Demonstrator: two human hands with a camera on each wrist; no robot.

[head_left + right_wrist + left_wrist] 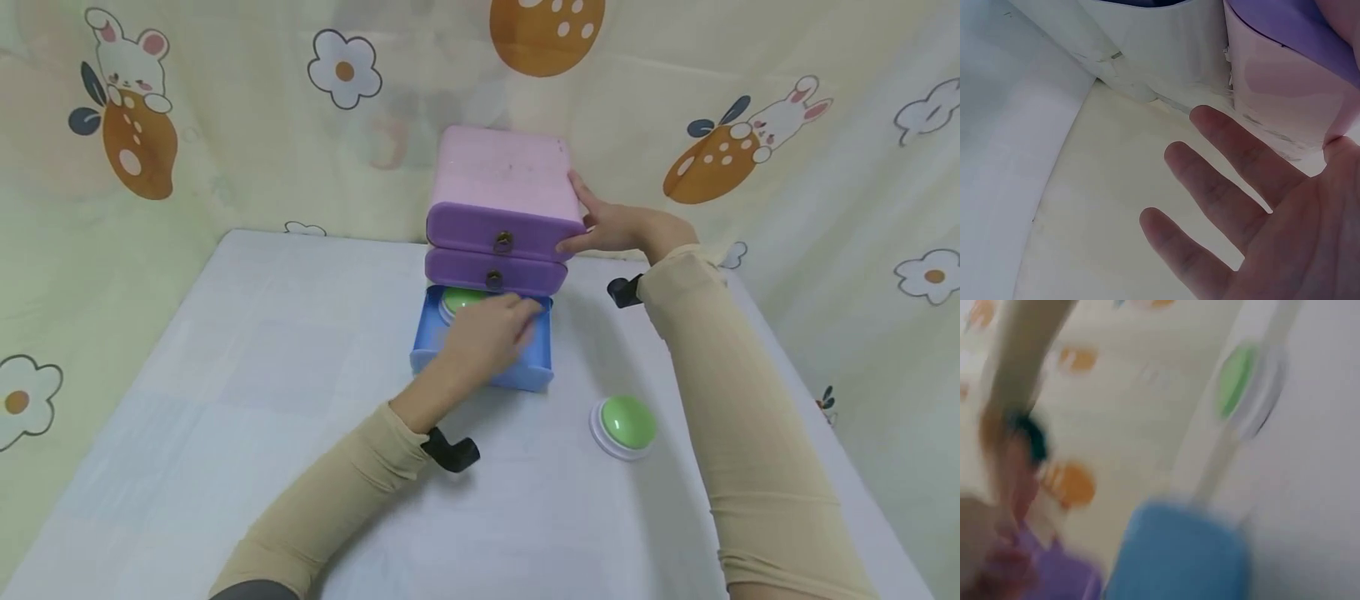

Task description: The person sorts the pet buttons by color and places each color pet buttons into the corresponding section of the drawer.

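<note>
A small chest has a pink body point(506, 171), two purple drawers point(465, 229) and a pulled-out blue drawer point(543, 382) at the bottom. Inside the blue drawer, at its back left, sits a round green push button point(459, 298) with a white base. My left hand point(487, 337) is above this drawer, fingers bent downward and blurred, with no held thing visible. On the chest's right side rests my right hand point(618, 227), thumb against the upper purple front. Its other fingers point(1210, 187) spread out straight in the right wrist view.
A second green push button point(628, 423) lies on the white tabletop point(285, 350), right of the drawer. Behind the chest hangs a patterned curtain point(255, 125). Black wrist mounts point(452, 452) stick out from both sleeves.
</note>
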